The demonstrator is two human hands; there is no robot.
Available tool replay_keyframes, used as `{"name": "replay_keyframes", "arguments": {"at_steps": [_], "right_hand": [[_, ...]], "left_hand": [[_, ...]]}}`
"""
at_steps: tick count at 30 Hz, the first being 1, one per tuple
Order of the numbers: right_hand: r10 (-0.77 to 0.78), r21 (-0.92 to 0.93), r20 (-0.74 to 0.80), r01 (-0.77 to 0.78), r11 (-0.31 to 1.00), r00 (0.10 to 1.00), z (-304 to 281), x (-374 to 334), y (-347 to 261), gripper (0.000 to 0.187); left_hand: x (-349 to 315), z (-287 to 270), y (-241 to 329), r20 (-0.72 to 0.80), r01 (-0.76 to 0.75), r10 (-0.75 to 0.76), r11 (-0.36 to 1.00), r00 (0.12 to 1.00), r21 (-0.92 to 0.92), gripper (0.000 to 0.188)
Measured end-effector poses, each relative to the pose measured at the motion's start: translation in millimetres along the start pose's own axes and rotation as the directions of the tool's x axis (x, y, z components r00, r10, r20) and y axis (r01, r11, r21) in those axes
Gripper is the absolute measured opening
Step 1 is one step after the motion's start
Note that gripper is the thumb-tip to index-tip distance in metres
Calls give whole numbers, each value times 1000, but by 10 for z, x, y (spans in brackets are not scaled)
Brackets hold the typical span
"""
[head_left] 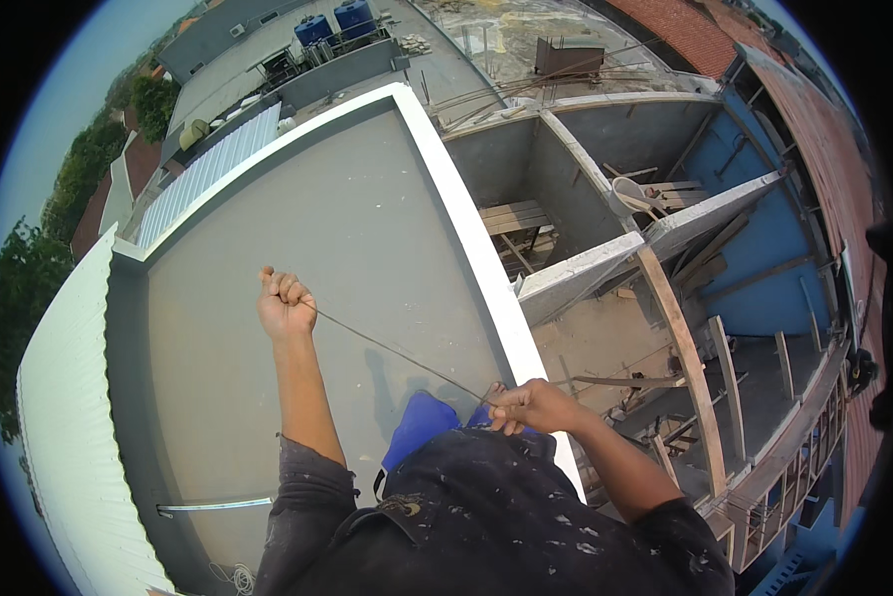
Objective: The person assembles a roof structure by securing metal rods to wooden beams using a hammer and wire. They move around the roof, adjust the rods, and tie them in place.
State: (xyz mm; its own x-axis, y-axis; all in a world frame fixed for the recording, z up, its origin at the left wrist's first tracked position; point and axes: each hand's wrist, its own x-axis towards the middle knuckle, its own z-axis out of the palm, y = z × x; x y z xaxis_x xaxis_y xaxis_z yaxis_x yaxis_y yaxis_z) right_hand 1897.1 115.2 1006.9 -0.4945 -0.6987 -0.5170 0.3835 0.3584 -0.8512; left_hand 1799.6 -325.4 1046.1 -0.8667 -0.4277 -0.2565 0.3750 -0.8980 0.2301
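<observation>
A thin dark cord (397,352) runs taut and slanting across in front of me, between my two hands. My left hand (286,302) is raised ahead, its fingers curled in a fist around the cord's far end. Close to my body, my right hand (532,405) pinches the near end between thumb and fingers, beside the white parapet. Whether the cord carries on past either fist is hidden. Under both hands lies a grey roof slab (297,214), and a bit of blue cloth (422,422) shows below my dark, paint-spotted shirt.
A white-topped parapet (456,219) borders the slab; beyond it on the right, unroofed rooms drop away, crossed by a wooden beam (687,363). White corrugated sheeting (64,397) edges the left. A pale strip (218,507) and a loose coil (236,577) lie at lower left.
</observation>
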Motion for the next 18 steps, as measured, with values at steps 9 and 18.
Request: {"name": "replay_keyframes", "arguments": {"at_steps": [9, 18], "right_hand": [[-219, -272, -424, 107, 956, 879, -194, 871, -120, 26], [38, 65, -789, 21, 998, 614, -402, 2078, -500, 30]], "left_hand": [[2031, -307, -492, 40, 215, -214, 977, 976, -15, 8], [2333, 101, -2502, -48, 451, -689, 418, 723, 789, 29]]}}
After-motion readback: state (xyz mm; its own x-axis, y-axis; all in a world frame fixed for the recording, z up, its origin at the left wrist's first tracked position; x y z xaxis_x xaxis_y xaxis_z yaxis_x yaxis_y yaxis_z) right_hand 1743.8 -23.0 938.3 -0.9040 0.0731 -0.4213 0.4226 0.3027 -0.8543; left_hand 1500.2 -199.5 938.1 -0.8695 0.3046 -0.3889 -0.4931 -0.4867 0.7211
